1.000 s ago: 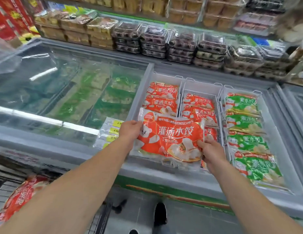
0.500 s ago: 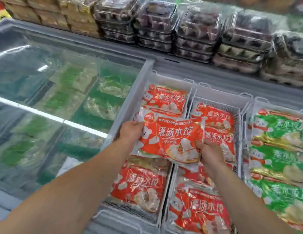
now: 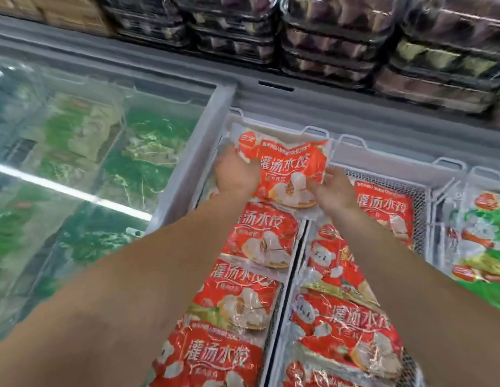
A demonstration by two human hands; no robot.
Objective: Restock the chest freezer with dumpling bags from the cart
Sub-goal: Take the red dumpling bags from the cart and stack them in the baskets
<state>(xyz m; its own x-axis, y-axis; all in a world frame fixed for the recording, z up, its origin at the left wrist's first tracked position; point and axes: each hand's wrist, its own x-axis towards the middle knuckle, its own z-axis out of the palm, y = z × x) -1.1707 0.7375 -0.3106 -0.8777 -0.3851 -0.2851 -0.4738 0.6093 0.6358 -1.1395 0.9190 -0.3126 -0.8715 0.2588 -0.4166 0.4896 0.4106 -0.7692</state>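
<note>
A red dumpling bag (image 3: 288, 169) lies at the far end of the left white basket (image 3: 235, 118) in the open chest freezer. My left hand (image 3: 236, 174) grips its left edge and my right hand (image 3: 331, 191) holds its lower right corner. Below it in the same basket lie several more red dumpling bags (image 3: 260, 238). The neighbouring basket (image 3: 419, 191) on the right also holds red bags (image 3: 382, 210). My forearms cover parts of both rows.
A closed glass lid (image 3: 84, 152) covers green bags on the left. Green dumpling bags (image 3: 483, 236) fill a basket at the far right. Stacked plastic food trays (image 3: 335, 37) sit on a shelf behind the freezer's grey rim (image 3: 271, 99).
Both hands have carried the red bag forward from the freezer's near edge to the far end of the left basket and lowered it. The view has tilted down; the cart has left the frame.
</note>
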